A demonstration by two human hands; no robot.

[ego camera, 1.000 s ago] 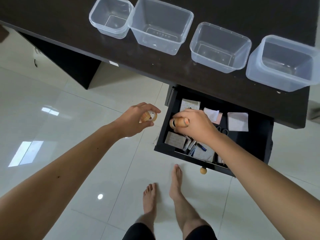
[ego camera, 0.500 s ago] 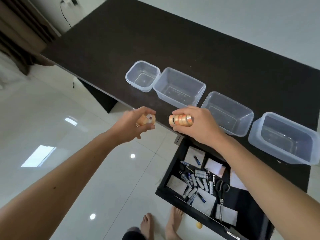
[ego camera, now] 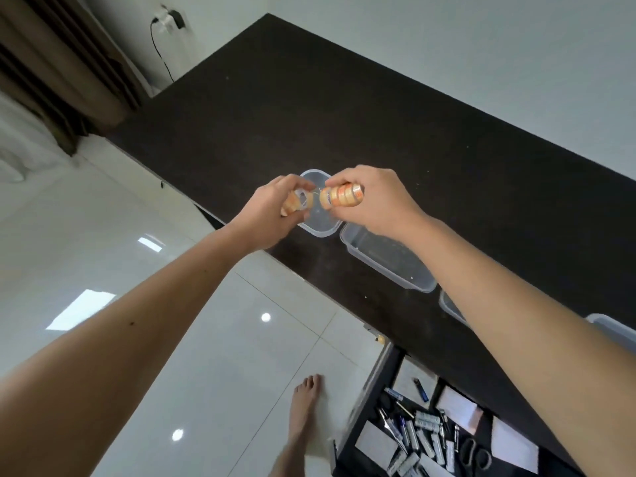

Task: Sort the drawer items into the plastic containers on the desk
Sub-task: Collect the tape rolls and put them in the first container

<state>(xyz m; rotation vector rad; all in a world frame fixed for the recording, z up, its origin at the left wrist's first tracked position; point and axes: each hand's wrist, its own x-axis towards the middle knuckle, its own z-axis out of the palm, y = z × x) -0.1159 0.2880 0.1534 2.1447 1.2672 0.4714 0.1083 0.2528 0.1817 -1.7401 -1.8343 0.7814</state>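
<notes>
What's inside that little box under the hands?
The small container looks empty: only clear plastic shows. The left hand and right hand, each holding tape rolls above it, cover much of its inside, so I can't be sure.

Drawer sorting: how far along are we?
Nothing sorted yet: the small container and its neighbour look empty. In hand: tape rolls in the left hand and right hand, above the small container. Left: batteries, scissors, papers in the drawer.
</notes>
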